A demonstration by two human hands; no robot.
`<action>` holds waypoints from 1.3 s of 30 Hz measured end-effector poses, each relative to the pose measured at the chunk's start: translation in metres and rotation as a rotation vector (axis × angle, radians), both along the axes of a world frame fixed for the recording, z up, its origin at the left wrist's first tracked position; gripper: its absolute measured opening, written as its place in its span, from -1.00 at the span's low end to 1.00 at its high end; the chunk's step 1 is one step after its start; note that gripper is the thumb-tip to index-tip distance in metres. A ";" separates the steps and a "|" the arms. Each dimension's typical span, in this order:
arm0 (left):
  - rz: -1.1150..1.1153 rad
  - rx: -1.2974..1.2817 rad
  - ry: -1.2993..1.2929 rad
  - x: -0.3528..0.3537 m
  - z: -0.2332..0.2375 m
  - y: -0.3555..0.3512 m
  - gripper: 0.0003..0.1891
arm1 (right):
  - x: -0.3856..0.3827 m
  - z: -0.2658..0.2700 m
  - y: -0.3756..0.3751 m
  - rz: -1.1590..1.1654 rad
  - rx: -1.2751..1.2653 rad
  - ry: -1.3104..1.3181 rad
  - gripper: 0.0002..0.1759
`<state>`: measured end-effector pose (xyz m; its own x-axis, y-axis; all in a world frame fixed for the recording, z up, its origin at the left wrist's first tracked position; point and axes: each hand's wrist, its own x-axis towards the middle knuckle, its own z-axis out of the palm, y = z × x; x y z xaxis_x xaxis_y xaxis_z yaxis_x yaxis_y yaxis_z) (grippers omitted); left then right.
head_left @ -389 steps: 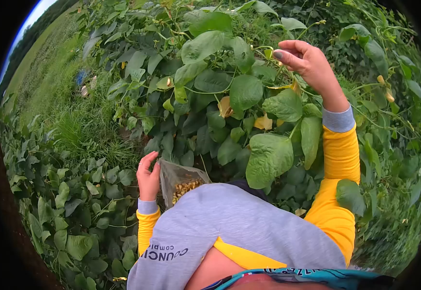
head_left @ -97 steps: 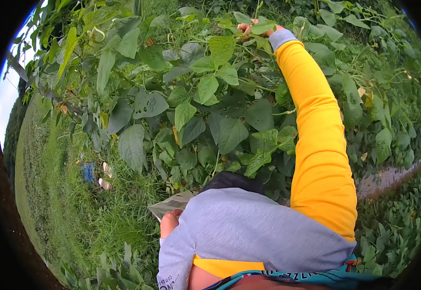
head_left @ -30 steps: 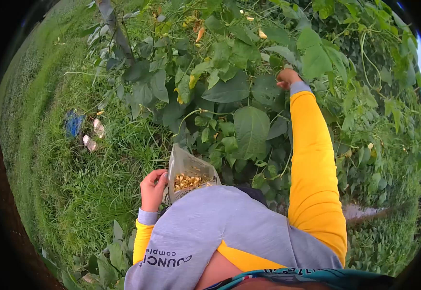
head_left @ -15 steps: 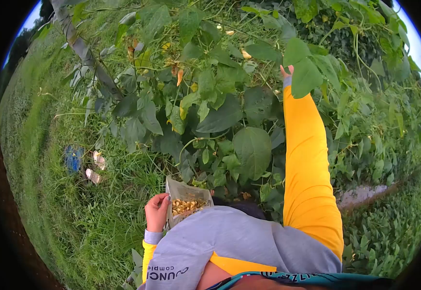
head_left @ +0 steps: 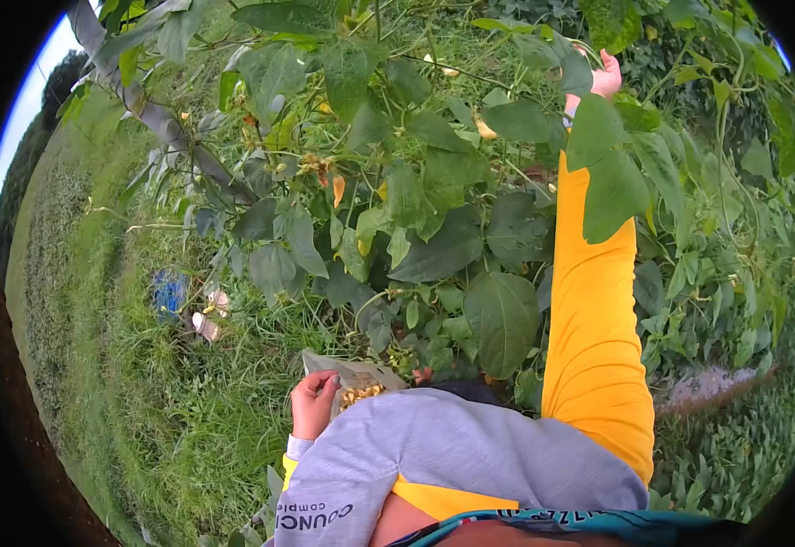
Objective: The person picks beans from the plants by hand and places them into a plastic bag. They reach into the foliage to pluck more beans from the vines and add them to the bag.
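A pale bag (head_left: 361,372) with yellowish flowers or pods (head_left: 359,394) inside rests against my body at the lower middle. My left hand (head_left: 314,401) pinches its near left rim between thumb and fingers. My right arm, in a yellow sleeve, stretches far up into the vine. Partly behind leaves, my right hand (head_left: 605,77) shows fingers apart, close to a thin stem; I see nothing held there. Broad green leaves (head_left: 609,169) cover part of the wrist and forearm. Left of the arm hangs a pale yellow flower (head_left: 485,129), and lower down an orange withered one (head_left: 338,190).
A slanted grey pole (head_left: 165,123) crosses the upper left of the vine. In the grass at left lie a blue item (head_left: 170,292) and two pale shoe-like things (head_left: 206,325). A greyish bare patch (head_left: 707,385) shows in the greenery at right.
My right hand has reached farther up and to the right, past the leaves that hid most of it. The view has shifted slightly; my left hand stays at the bag's rim.
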<state>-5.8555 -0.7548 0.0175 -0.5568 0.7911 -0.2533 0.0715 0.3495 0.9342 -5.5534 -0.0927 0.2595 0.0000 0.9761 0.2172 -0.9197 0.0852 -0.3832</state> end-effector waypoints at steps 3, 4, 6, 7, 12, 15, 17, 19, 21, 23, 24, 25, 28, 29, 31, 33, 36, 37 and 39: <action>-0.017 -0.027 0.036 0.003 0.004 0.009 -0.83 | -0.004 0.023 0.011 -0.095 0.105 -0.110 -0.35; -0.024 -0.019 0.035 0.002 0.001 0.010 -0.83 | -0.003 0.013 0.024 -0.131 0.105 -0.362 -0.33; -0.043 -0.007 0.029 0.002 -0.007 0.010 -0.83 | 0.000 -0.005 0.051 -0.213 0.128 -0.883 -0.28; -0.026 -0.007 0.009 0.003 -0.007 0.013 -0.82 | -0.018 -0.009 0.036 -0.102 0.013 -0.970 -0.38; 0.024 0.022 -0.046 0.008 0.005 0.030 -0.82 | -0.061 -0.044 -0.023 0.101 0.089 -1.500 -0.54; 0.014 0.064 -0.066 0.011 0.004 0.037 -0.82 | -0.050 -0.055 -0.061 -0.286 0.647 -2.053 -0.59; -0.003 0.059 -0.051 0.012 0.000 0.040 -0.82 | -0.033 -0.045 -0.108 -0.823 1.277 -2.495 -0.62; -0.017 0.063 -0.040 0.012 -0.007 0.040 -0.82 | -0.009 -0.038 -0.137 -1.251 1.931 -2.604 -0.64; -0.016 0.082 -0.038 0.013 -0.012 0.042 -0.82 | 0.009 -0.034 -0.161 -1.877 2.602 -2.420 -0.66; -0.009 0.092 -0.057 0.015 -0.011 0.042 -0.82 | 0.008 -0.046 -0.194 -1.417 2.136 -2.687 -0.62; -0.002 0.095 -0.063 0.015 -0.008 0.041 -0.82 | 0.003 -0.058 -0.210 -0.969 1.618 -2.747 -0.58; 0.005 0.089 -0.066 0.015 -0.006 0.040 -0.83 | -0.002 -0.070 -0.222 -0.573 1.145 -2.653 -0.54; -0.017 0.092 -0.006 0.018 0.007 0.037 -0.83 | 0.007 -0.142 -0.172 -0.296 0.740 -2.448 -0.41; -0.018 0.099 -0.021 0.018 0.006 0.035 -0.82 | 0.008 -0.162 -0.152 -0.343 0.752 -2.441 -0.37; 0.003 0.097 0.025 0.017 0.008 0.030 -0.83 | -0.001 -0.162 -0.154 -0.200 0.614 -2.352 -0.27; 0.029 0.104 0.033 0.018 0.008 0.025 -0.83 | -0.005 -0.167 -0.152 -0.161 0.548 -2.334 -0.20; 0.067 0.114 0.008 0.018 0.009 0.015 -0.83 | -0.002 -0.179 -0.146 -0.276 0.578 -2.392 -0.17; 0.075 0.111 0.004 0.018 0.010 0.012 -0.83 | 0.000 -0.175 -0.149 -0.333 0.610 -2.400 -0.18; 0.065 0.112 0.021 0.020 0.017 0.009 -0.83 | 0.009 -0.166 -0.156 -0.442 0.702 -2.392 -0.22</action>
<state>-5.8360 -0.7453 0.0343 -0.6117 0.7761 -0.1531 0.0721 0.2474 0.9662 -5.5449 -0.2488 0.0932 -0.5043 0.8162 0.2819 0.8342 0.5448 -0.0853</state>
